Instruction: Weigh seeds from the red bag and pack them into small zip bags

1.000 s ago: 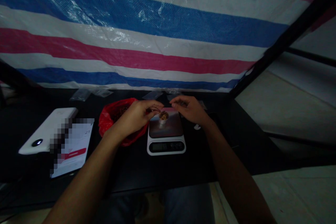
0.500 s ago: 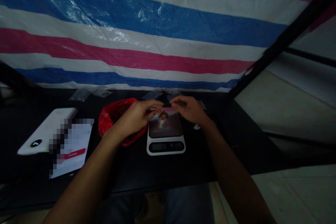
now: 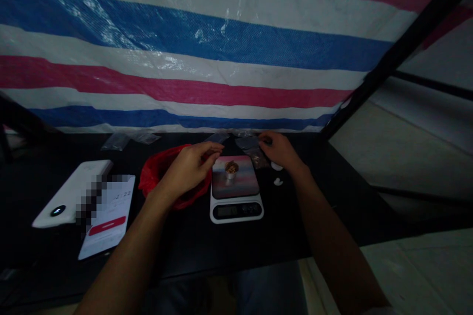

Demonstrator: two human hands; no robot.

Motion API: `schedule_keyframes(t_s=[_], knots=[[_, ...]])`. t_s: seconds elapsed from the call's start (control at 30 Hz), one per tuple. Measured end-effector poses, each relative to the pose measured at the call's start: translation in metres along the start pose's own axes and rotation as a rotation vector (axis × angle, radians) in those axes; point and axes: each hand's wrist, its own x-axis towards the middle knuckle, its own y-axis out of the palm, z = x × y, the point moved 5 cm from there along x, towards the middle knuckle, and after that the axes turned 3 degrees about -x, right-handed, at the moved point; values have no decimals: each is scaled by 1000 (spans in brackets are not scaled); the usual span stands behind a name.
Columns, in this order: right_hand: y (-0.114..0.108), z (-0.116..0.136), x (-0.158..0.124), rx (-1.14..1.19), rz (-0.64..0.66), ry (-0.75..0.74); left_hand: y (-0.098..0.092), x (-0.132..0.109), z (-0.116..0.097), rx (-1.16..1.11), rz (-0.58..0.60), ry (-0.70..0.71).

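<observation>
From our scale, a cup on top, the tabletop edge lies at six o'clock. Our left hand, fingers parted, overlaps the red bag at nine — our right hand's grip, at two, we can't tell.

On the phone, to the left of the left hand and nearer the person, the digits "22" can be read at the end of a number; blurred blocks cover what stands before them. The white bar on the phone's red button and the scale's display, between and below the hands, give no readable text. The power bank's lit figures, farther left, are too small.
</observation>
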Motion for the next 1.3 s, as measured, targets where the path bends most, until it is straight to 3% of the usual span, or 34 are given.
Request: schedule_keyframes(t_s=[0.13,0.33,0.57,0.73,0.83,1.0,1.17,1.3], knots=[[5,4,2,-156,136,60,-4,-1,2,110,-24,-30],[10,0,27,-316,123,238,-2,0,7,159,-37,-96],[25,-18,42,-135,161,291,-1,0,13,168,-63,-108],[2,-16,36,-20,82,281,-4,-1,13,155,-114,-90],[-22,5,31,74,11,196,-8,-1,3,137,-232,30],[-39,80,14,216,-30,-120,-12,-5,-23,229,-423,297],[-23,144,-5,286,163,-366,-12,-4,-20,258,-362,325],[-16,153,-9,471,224,-354,-13,-3,-11,116,-258,243]])
